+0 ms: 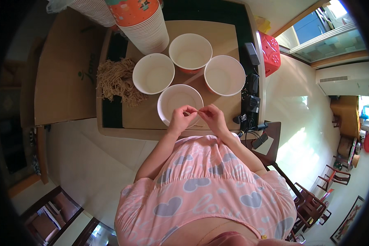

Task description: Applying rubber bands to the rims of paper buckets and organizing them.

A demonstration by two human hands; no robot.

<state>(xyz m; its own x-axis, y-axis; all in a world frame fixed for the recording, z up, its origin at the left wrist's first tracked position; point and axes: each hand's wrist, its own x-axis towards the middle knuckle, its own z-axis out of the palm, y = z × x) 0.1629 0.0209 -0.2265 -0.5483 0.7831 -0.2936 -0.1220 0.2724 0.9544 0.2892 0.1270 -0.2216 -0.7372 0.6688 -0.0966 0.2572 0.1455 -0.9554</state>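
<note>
My left hand and my right hand meet over the front rim of the nearest white paper tub. The fingertips of both are pinched close together. Something thin and brownish seems to be between them, too small to make out. Behind the near tub stand more open white tubs: one at the left, another at the back and a third at the right. No contents show in them. Left of the tubs lies a tangled heap of tan strings.
A tall stack of paper tubs leans at the back left, beside another stack. A cardboard sheet covers the table. Black adapters and cables line its right edge. A large carton stands left; a red stool stands right.
</note>
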